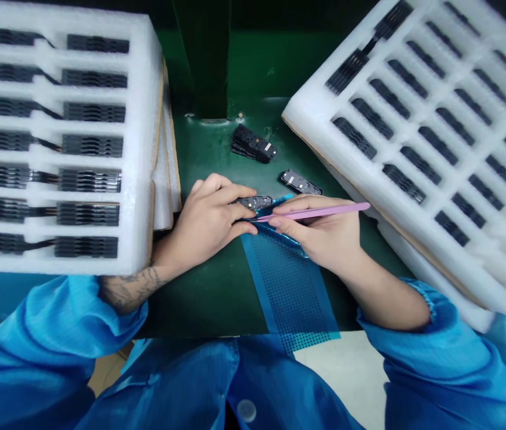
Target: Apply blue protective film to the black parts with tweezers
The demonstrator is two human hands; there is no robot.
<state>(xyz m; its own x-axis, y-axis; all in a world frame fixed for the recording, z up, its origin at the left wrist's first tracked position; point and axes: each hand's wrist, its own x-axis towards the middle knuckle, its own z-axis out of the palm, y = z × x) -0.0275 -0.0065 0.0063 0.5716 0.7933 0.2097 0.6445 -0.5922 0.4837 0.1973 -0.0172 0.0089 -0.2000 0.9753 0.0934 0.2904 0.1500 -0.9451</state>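
My left hand (217,212) holds a small black electronic module (255,202) with its fingertips, low over the green table. Pink tweezers (320,211) are gripped in my right hand (324,230), their tips at the near edge of that module by my left thumb. Beneath the fingers of both hands runs a shiny blue strip (280,233). A blue sheet dotted with small dark marks (286,286) extends from there to the table's front edge. Just beyond my right hand lies another black module (301,181). Farther back sits a small stack of similar modules (253,144).
White foam trays (139,149) stacked at the left hold rows of black parts joined in pairs by dark strips. Another foam tray stack (300,116) stands angled at the right, its slots holding black modules. A dark green upright (203,60) rises at the table's back.
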